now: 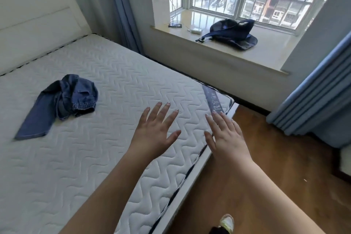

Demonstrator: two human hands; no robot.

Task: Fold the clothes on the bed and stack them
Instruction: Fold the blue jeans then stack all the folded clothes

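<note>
A crumpled blue denim garment (60,102) lies on the left part of the white quilted mattress (117,85), one long flat piece trailing toward the front left. My left hand (155,129) is held flat above the mattress, fingers straight and spread, well to the right of the denim and holding nothing. My right hand (226,137) hovers over the mattress's right edge near the corner, fingers also straight and apart, with nothing in it. Both forearms reach in from the bottom of the view.
A cream headboard (34,21) stands at the back left. A window sill (218,47) to the right of the bed carries a dark blue bag (231,33), a phone and a charger. Blue curtains (313,97) hang at the right. Wooden floor (266,167) runs beside the bed.
</note>
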